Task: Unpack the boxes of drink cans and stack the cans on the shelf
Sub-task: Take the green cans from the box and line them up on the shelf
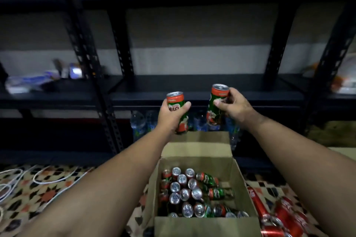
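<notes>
We are holding up two slim green-and-red Milo drink cans in front of the dark metal shelf (192,84). Our left hand (169,115) is wrapping its fingers and thumb around the left Milo can (176,106), and our right hand (234,105) is gripping the right Milo can (216,102) the same way, both upright. Below them, the open brown cardboard box (204,223) is sitting on the patterned floor (38,194), part-filled with more cans (185,194); red cola cans (277,215) are lying just beside it.

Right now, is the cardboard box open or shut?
Open: the cardboard box has its far flap folded back, and can tops show inside.
</notes>
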